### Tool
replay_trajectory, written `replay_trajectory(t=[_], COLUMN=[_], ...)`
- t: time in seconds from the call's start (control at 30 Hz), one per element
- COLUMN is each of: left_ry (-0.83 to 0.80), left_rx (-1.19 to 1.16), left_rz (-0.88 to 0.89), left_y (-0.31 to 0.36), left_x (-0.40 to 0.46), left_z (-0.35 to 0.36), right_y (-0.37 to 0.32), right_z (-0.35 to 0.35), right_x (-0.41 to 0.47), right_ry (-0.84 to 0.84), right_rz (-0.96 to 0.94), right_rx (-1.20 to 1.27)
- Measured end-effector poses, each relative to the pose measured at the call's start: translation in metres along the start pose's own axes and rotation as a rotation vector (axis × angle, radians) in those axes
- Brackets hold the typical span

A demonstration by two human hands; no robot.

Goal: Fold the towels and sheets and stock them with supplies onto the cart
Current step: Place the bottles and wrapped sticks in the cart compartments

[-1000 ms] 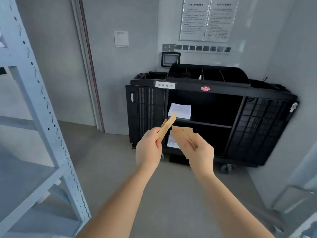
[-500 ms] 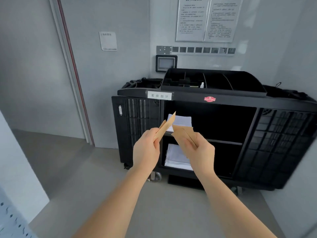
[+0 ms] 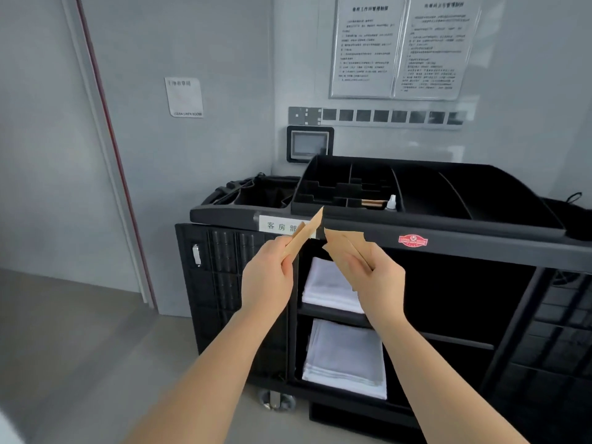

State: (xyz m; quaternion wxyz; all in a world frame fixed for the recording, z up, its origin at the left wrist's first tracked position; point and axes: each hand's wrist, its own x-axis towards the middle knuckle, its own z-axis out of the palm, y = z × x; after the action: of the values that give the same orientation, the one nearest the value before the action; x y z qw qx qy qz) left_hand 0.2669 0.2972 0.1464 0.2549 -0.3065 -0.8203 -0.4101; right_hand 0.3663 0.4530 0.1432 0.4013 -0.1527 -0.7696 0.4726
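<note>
A black housekeeping cart [image 3: 448, 241] stands against the wall in front of me. Folded white towels [image 3: 326, 286] lie on its upper shelf and a second folded white stack [image 3: 346, 357] on the lower shelf. My left hand [image 3: 266, 280] grips thin brown paper packets [image 3: 307, 232] that point up toward the cart's top edge. My right hand [image 3: 378, 283] holds more brown paper packets [image 3: 346, 243], fanned out. Both hands hover just in front of the cart's open shelves. The top organizer tray [image 3: 416, 193] holds a small white bottle [image 3: 391, 201] and brown sticks [image 3: 373, 204].
A door frame with a red strip [image 3: 109, 149] stands to the left. A small wall screen [image 3: 309, 144] and posted notices [image 3: 397, 46] hang above the cart. A dark bag [image 3: 256, 193] hangs at the cart's left end. Grey floor [image 3: 80, 347] spreads to the left.
The view has come closer to the cart and turned right; the metal shelving at the left has dropped out of sight. Both hands keep the same hold on the packets.
</note>
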Motion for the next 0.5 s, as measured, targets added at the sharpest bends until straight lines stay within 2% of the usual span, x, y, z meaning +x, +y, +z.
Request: replay_trajectory(t=[0.33, 0.5], left_ry=[0.017, 0.023], left_rx=[-0.06, -0.106], left_rz=[0.033, 0.048], left_y=[-0.075, -0.118], left_x=[0.132, 0.218], left_z=[0.093, 0.135], right_y=[0.063, 0.087], right_z=[0.066, 0.116], right_x=[0.139, 0.227], right_ry=[0.058, 0.142], right_rz=[-0.053, -0.066], right_rx=[-0.076, -0.093])
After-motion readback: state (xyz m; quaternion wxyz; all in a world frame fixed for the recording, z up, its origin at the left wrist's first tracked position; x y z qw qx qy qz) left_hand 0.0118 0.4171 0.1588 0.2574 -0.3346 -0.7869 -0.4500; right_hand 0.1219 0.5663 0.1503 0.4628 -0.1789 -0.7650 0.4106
